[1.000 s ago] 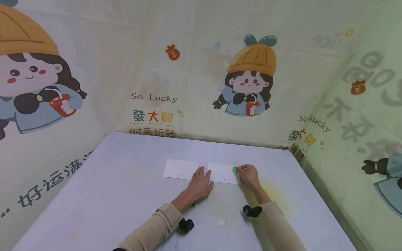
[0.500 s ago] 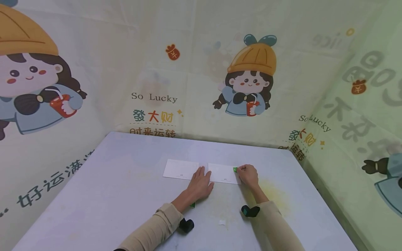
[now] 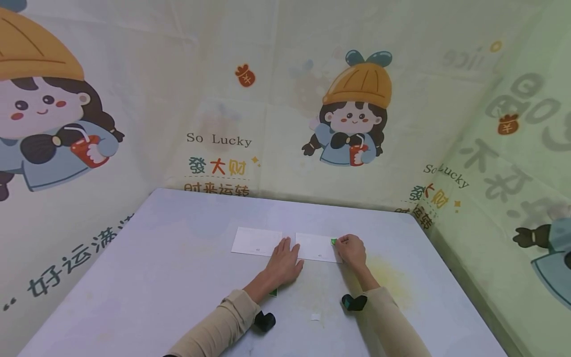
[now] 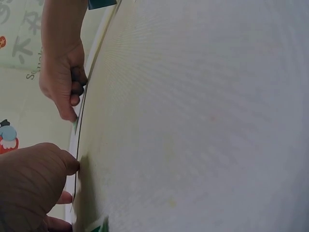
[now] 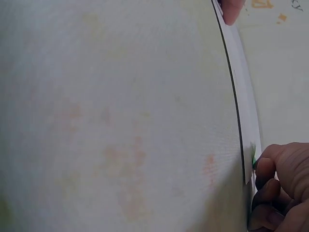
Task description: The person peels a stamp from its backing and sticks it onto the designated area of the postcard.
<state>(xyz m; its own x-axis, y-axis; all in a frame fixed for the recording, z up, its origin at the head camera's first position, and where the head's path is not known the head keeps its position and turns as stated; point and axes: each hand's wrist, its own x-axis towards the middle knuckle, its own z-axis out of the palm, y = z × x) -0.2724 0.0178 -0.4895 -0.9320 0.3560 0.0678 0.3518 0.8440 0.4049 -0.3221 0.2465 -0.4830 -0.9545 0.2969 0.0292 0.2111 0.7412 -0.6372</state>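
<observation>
Two white envelopes lie side by side on the table, the left envelope (image 3: 255,240) and the right envelope (image 3: 312,244). My left hand (image 3: 284,262) rests with extended fingers across their adjoining ends. At the upper right corner of the right envelope, my right hand (image 3: 352,249) pinches a small green stamp (image 3: 333,242) between thumb and finger. The right wrist view shows this stamp (image 5: 254,155) at the envelope surface, partly covered by the fingertips. Another small green piece (image 3: 274,293) lies beside my left wrist, mostly hidden by it.
A small white paper scrap (image 3: 315,317) lies on the white table (image 3: 178,277) between my forearms. Black wrist cameras sit at the left cuff (image 3: 265,322) and right cuff (image 3: 354,302). A printed cloth (image 3: 276,99) hangs behind the table.
Less of the green stamp shows beside my right fingertips than a second ago. The right hand has shifted very slightly left; my left hand and both envelopes stay in place.
</observation>
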